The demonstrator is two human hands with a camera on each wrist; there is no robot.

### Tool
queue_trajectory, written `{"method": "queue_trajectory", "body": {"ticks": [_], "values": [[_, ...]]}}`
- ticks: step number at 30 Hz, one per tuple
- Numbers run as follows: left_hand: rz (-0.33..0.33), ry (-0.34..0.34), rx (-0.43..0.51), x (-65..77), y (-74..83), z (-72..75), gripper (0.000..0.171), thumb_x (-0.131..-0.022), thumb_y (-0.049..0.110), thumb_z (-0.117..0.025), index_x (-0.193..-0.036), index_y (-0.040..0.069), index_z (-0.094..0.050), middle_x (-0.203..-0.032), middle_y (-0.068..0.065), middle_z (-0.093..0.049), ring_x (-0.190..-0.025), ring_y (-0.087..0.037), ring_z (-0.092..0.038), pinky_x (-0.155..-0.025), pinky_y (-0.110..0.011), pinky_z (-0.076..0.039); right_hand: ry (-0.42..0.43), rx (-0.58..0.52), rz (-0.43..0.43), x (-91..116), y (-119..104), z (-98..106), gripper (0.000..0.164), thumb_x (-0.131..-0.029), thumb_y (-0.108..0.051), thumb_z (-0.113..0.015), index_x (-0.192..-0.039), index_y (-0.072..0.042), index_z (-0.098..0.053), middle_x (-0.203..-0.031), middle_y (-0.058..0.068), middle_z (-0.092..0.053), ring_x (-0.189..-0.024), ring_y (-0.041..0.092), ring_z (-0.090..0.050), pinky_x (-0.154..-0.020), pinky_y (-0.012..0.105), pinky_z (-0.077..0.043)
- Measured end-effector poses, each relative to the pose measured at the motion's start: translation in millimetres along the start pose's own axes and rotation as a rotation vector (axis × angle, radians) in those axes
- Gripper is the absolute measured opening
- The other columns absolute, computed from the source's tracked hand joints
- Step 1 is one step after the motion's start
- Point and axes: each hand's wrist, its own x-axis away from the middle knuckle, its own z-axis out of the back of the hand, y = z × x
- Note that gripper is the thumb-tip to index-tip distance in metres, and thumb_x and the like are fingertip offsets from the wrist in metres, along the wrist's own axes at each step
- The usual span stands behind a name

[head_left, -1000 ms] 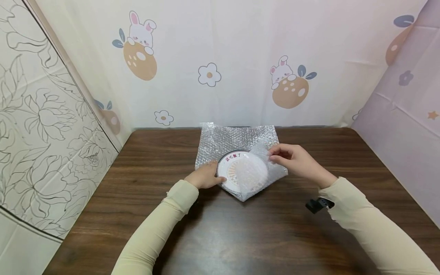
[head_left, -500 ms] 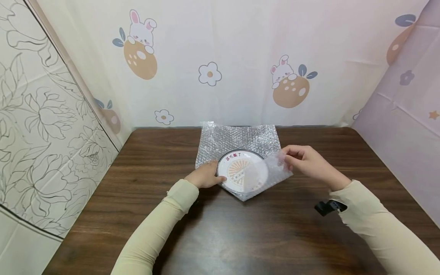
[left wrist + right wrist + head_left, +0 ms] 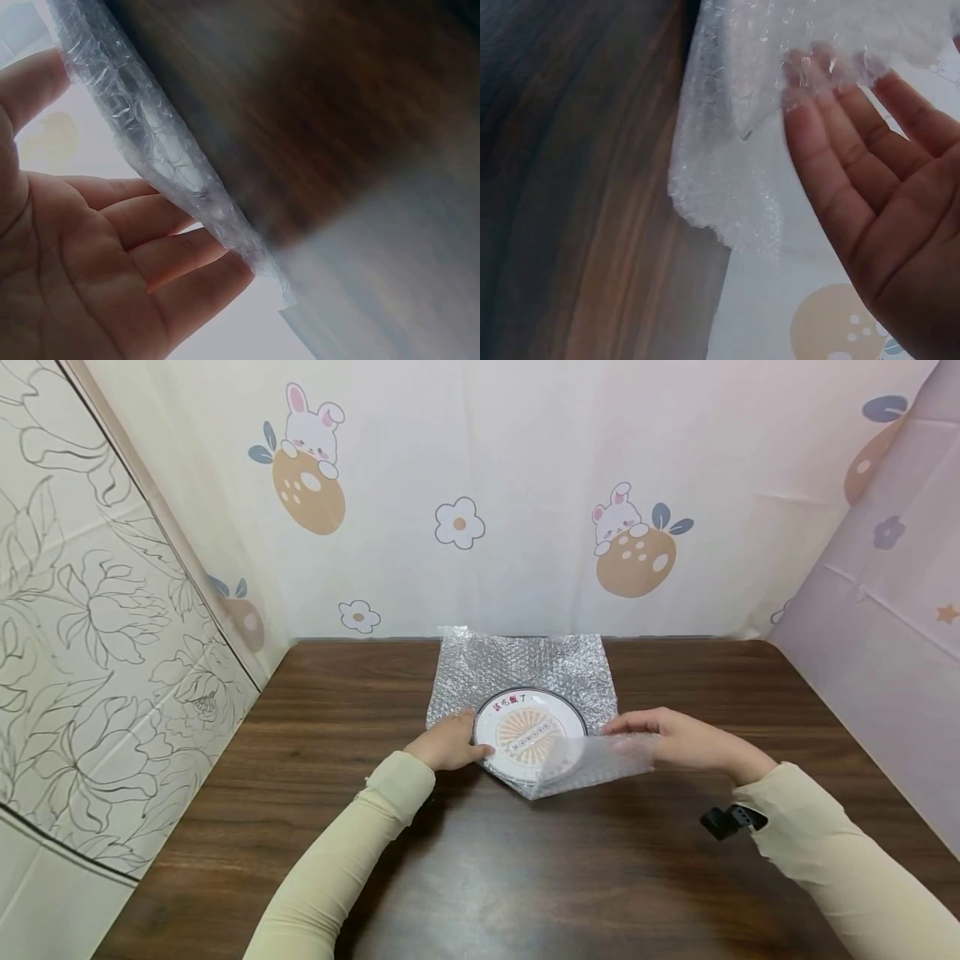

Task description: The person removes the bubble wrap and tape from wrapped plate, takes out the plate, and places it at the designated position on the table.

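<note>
A round white plate (image 3: 510, 727) with a dark rim, red characters and an orange ray pattern lies on a sheet of bubble wrap (image 3: 525, 660). My left hand (image 3: 446, 743) rests at the plate's left edge, thumb over the rim; in the left wrist view its fingers (image 3: 191, 292) touch the folded edge of the wrap. A translucent flap (image 3: 600, 764) of wrap covers the plate's lower right. To its right is my right hand (image 3: 682, 743), its fingertips overlapped by the flap. The right wrist view shows fairly straight fingers (image 3: 847, 142) seen partly through the bubble wrap.
Dark wood tabletop (image 3: 480, 877) spreads around the wrap. Behind it hangs a pale curtain (image 3: 525, 443) printed with rabbits and flowers, and a floral panel (image 3: 112, 610) stands at the left. A small black device (image 3: 731, 820) is at the right wrist.
My right hand has moved right and slightly down, its pinch on the flap loosened. The flap has swung rightward and down, uncovering more of the plate. The left hand stayed in place.
</note>
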Motion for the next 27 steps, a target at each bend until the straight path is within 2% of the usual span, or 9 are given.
{"method": "queue_trajectory", "body": {"ticks": [5,12,17,20,23,27], "values": [[0.003,0.005,0.006,1.0,-0.3,0.9,0.083,-0.095,0.046,-0.060,-0.150,-0.008,-0.028,-0.156,-0.022,-0.033,-0.145,-0.038,-0.032,-0.121,-0.043,-0.028,-0.033,0.068,0.027,3.9,4.3,-5.9,0.032,-0.098,-0.022,-0.058,-0.129,-0.014,-0.063,-0.118,0.004,-0.066,-0.094,0.003,-0.058,-0.073,0.023,-0.052],[0.017,0.006,0.012,1.3,-0.4,1.3,0.084,-0.095,0.046,-0.060,-0.150,-0.008,-0.028,-0.157,-0.023,-0.031,-0.145,-0.040,-0.032,-0.120,-0.045,-0.029,-0.032,0.149,0.063,10.3,4.6,-17.1,0.034,-0.098,-0.024,-0.060,-0.130,-0.015,-0.062,-0.126,0.001,-0.066,-0.109,0.001,-0.058,-0.089,0.023,-0.050],[0.006,0.010,0.002,0.4,-0.8,0.8,0.082,-0.095,0.046,-0.060,-0.150,-0.008,-0.030,-0.156,-0.023,-0.032,-0.144,-0.040,-0.032,-0.120,-0.044,-0.029,-0.049,0.181,0.000,15.1,6.0,-28.7,0.042,-0.098,-0.031,-0.060,-0.135,-0.014,-0.057,-0.135,0.006,-0.059,-0.122,0.017,-0.055,-0.096,0.035,-0.051],[0.003,0.006,0.005,0.7,-0.7,0.9,0.082,-0.095,0.046,-0.060,-0.150,-0.007,-0.031,-0.156,-0.023,-0.032,-0.145,-0.039,-0.032,-0.120,-0.044,-0.029,-0.051,0.217,0.002,17.3,6.3,-35.3,0.048,-0.096,-0.036,-0.061,-0.138,-0.012,-0.055,-0.139,0.008,-0.056,-0.126,0.029,-0.053,-0.099,0.041,-0.050],[0.010,-0.004,0.015,1.3,-0.8,1.2,0.082,-0.095,0.047,-0.059,-0.151,-0.006,-0.029,-0.157,-0.022,-0.030,-0.146,-0.038,-0.030,-0.121,-0.044,-0.028,-0.048,0.253,0.021,19.0,6.8,-40.0,0.054,-0.095,-0.039,-0.064,-0.139,-0.010,-0.053,-0.142,0.011,-0.054,-0.129,0.032,-0.052,-0.102,0.043,-0.048],[0.014,-0.008,0.028,1.9,-1.2,1.7,0.082,-0.095,0.047,-0.059,-0.151,-0.005,-0.028,-0.158,-0.021,-0.030,-0.147,-0.037,-0.028,-0.121,-0.044,-0.026,-0.051,0.283,0.003,21.5,5.0,-45.1,0.062,-0.094,-0.044,-0.064,-0.142,-0.006,-0.051,-0.147,0.018,-0.047,-0.133,0.040,-0.047,-0.102,0.055,-0.045]]}}
